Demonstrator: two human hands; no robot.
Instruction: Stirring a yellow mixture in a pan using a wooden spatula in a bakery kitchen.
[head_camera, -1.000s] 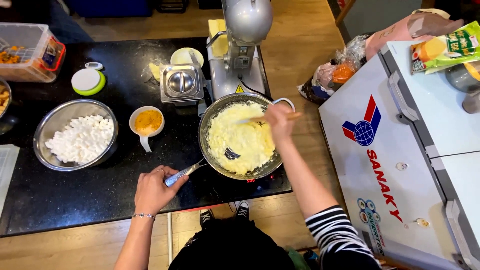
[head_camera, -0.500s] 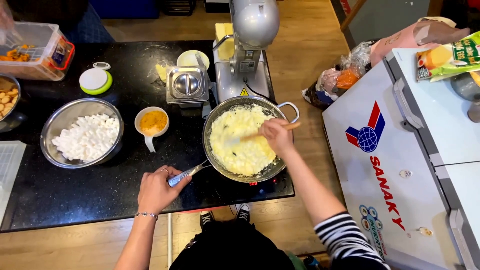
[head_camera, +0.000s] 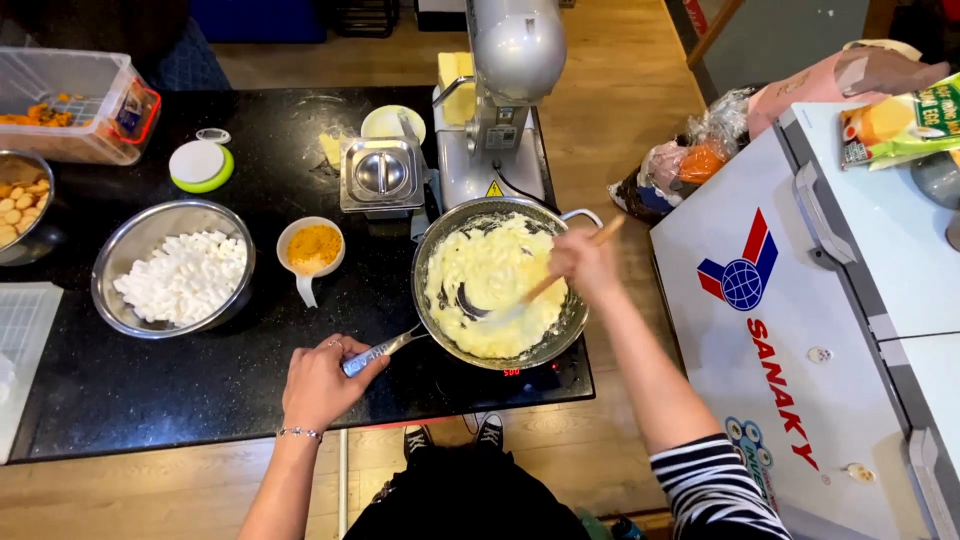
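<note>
The fingers of the left hand (head_camera: 322, 383) are being kept wrapped around the metal handle (head_camera: 378, 352) of the frying pan (head_camera: 497, 284), while those of the right hand (head_camera: 583, 262) are being closed round the upper end of a wooden spatula (head_camera: 560, 272), whose lower end is being pressed into the pale yellow mixture (head_camera: 490, 290) in the pan. The pan is being held on a cooktop (head_camera: 520, 378) at the near right corner of the black desk (head_camera: 200, 385), just in front of a grey stand mixer (head_camera: 505, 80).

A stirring step is judged to be in hand: the pan is being steadied from the left as the mass is being worked from the right, and a dark patch of bare pan bottom is being exposed beside the spatula. For the next stroke, a firm hold on the handle and a sweep along the pan wall are judged to be called for, so that nothing is being left to catch.

A steel bowl of white marshmallows (head_camera: 180, 275) and a small cup of orange powder (head_camera: 312, 248) are being kept to the left, well apart from the pan.
</note>
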